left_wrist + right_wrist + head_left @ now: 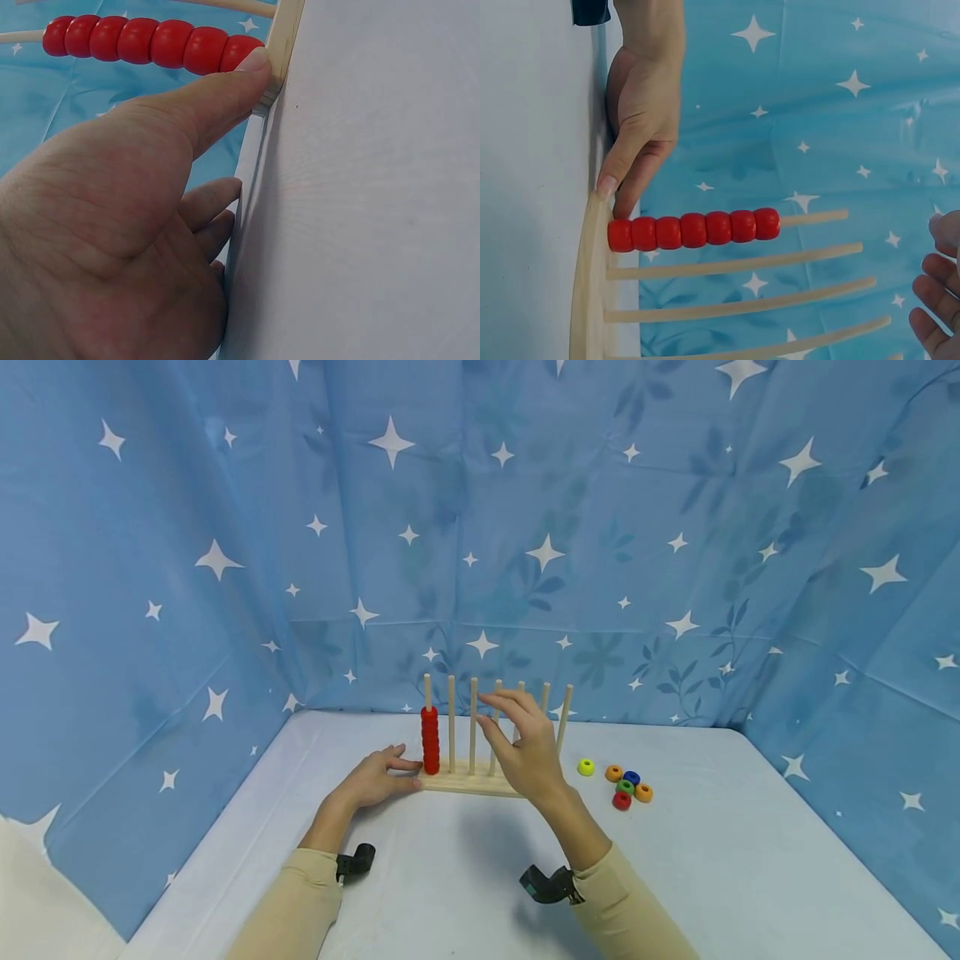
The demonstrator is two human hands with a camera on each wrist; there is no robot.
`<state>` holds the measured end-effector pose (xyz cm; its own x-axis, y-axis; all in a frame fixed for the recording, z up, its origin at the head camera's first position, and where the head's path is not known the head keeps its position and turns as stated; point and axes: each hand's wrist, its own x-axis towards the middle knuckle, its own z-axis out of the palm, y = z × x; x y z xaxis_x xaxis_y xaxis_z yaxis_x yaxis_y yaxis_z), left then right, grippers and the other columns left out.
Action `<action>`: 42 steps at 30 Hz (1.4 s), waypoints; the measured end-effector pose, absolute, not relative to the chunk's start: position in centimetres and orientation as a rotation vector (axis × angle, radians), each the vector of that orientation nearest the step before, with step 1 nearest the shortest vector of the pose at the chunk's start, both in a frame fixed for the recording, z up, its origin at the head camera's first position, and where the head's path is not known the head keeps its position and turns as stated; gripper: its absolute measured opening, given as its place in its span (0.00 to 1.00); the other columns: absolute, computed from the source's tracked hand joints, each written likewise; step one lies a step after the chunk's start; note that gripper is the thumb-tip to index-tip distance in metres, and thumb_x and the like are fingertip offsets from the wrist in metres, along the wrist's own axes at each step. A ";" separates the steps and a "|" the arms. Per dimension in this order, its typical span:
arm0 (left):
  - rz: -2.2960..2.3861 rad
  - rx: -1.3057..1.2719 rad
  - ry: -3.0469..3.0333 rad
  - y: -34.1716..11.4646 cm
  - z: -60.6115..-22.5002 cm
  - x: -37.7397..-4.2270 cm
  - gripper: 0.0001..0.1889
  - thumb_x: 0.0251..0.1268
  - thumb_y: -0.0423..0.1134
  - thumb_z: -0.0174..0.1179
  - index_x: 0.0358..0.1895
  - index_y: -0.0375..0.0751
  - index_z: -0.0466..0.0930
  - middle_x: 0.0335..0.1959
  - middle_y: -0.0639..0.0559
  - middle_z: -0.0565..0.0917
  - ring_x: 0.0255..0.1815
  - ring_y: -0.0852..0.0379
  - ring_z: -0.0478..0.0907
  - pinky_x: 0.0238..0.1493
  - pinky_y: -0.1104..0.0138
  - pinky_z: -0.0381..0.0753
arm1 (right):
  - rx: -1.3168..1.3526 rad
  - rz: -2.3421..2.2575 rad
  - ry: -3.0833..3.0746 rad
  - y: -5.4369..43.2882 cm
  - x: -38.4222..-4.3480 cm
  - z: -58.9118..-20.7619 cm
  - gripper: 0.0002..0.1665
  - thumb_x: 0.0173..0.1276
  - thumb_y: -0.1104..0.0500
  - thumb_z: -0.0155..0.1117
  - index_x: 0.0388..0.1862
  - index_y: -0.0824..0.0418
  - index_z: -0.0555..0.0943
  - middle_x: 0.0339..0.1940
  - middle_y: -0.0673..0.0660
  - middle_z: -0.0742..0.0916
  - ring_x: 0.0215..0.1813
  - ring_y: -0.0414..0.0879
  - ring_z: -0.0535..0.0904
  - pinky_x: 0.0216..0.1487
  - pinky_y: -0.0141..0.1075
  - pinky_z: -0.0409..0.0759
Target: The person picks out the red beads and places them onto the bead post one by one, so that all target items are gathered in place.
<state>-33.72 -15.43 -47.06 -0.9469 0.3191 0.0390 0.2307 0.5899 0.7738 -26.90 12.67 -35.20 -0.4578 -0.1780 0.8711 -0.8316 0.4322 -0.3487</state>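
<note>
A wooden bead rack [472, 785] with several upright rods stands on the table. Red beads [430, 742] are stacked on its leftmost rod, whose bare tip shows above them. At the rack's left end, my left hand [375, 781] pinches the base between thumb and forefinger; the thumb [251, 71] lies by the lowest bead in the left wrist view. My right hand [528, 747] is raised in front of the middle rods, thumb and forefinger apart, with nothing between them. Some rods to the right are partly hidden behind it. The right wrist view shows its fingertips [934, 300] at the edge.
Right of the rack lie loose beads: a yellow one [586, 767] apart, then a cluster with a blue bead [632, 777], a green bead [626, 787], a red bead [622, 801] and two orange ones [643, 792]. A blue starred curtain [480, 527] hangs behind the white table [450, 893].
</note>
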 end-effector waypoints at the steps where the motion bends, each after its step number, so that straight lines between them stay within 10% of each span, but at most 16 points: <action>1: 1.296 0.468 2.708 -15.4 -47.0 -33.7 0.22 0.64 0.47 0.74 0.60 0.47 0.88 0.82 0.36 0.63 0.86 0.34 0.47 0.80 0.33 0.48 | 0.854 1.044 -1.900 12.8 -26.9 -35.3 0.16 0.71 0.64 0.71 0.56 0.64 0.87 0.54 0.59 0.87 0.61 0.54 0.83 0.61 0.49 0.83; 42: 1.295 0.475 2.708 -15.5 -47.0 -33.7 0.23 0.63 0.48 0.74 0.61 0.46 0.87 0.82 0.36 0.63 0.86 0.34 0.47 0.80 0.33 0.49 | 0.644 1.015 -2.004 20.3 -27.6 -33.9 0.19 0.72 0.61 0.71 0.61 0.61 0.85 0.58 0.59 0.86 0.57 0.55 0.83 0.51 0.42 0.83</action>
<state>-33.69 -15.47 -47.02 -0.9460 0.3216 0.0418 0.2345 0.5891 0.7733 -27.59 20.31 -33.88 -0.5648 -0.0877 0.8206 -0.7133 0.5520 -0.4320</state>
